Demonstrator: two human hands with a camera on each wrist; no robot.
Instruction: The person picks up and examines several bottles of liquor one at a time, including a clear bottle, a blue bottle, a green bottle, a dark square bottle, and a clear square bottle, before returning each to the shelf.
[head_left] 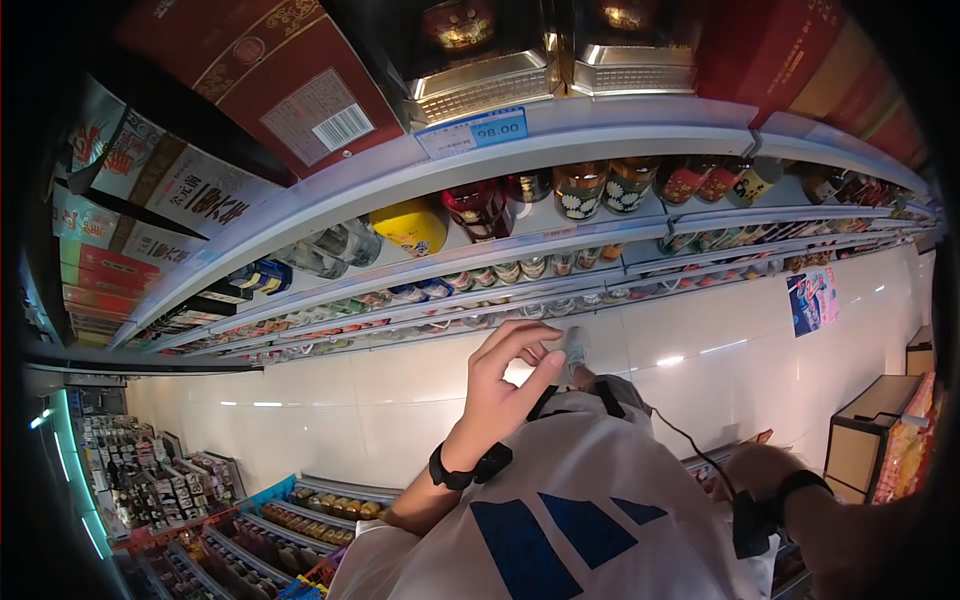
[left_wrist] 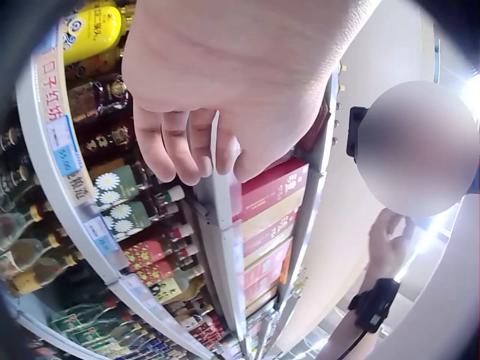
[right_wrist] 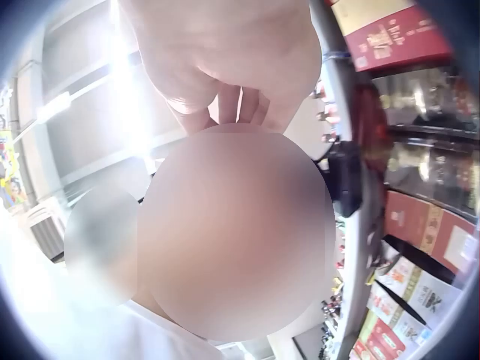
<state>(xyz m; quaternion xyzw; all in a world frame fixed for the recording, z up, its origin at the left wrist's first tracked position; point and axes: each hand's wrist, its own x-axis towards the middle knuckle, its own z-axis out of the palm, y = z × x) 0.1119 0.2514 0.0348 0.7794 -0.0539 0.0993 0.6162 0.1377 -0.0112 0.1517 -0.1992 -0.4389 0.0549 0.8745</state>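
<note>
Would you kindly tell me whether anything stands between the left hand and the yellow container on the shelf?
Nothing visible blocks the left hand from the yellow container; the upper shelf overhangs it, so a frontal reach seems likeliest.

Your white shirt (head_left: 600,450) has dark-blue blocks (head_left: 590,532), your wristband (head_left: 450,476) is black, and two bottle labels (left_wrist: 133,211) show white daisies (left_wrist: 109,181) on green.
</note>
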